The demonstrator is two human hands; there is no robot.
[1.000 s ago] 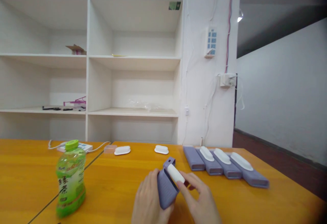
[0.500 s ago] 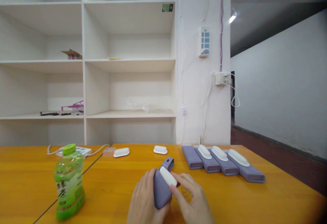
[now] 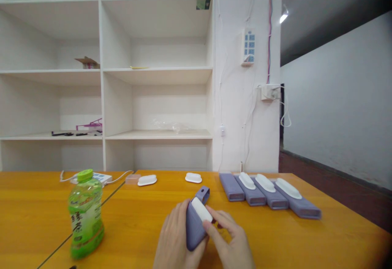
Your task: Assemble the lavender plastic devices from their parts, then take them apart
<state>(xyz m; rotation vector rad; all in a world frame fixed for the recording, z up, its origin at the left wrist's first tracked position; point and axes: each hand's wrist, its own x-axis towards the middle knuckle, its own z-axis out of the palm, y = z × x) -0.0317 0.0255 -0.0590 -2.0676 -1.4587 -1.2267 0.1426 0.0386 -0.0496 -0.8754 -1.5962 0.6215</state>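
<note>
Above the table's front part, my left hand [image 3: 175,236] is wrapped round a purple ribbed plastic case [image 3: 193,230] that has a holed tab at its upper end. The case is tilted. My right hand [image 3: 231,236] pinches a white rounded plastic piece [image 3: 202,211] between thumb and fingers, against the face of the case. Whether the two are joined cannot be seen. Beyond my right hand lies a row of several similar purple cases [image 3: 232,188], and white oval pieces [image 3: 288,188] rest on most of them.
Two more white pieces [image 3: 193,177] lie toward the back of the orange table [image 3: 134,220], one beside a small clear box [image 3: 132,179]. A green drink bottle [image 3: 87,216] stands at left, with a power strip [image 3: 102,178] behind it. White shelves [image 3: 157,136] rise beyond the table.
The view has shifted slightly, so everything sits a little differently in the frame. Both hands keep the same hold on the case and the white piece.
</note>
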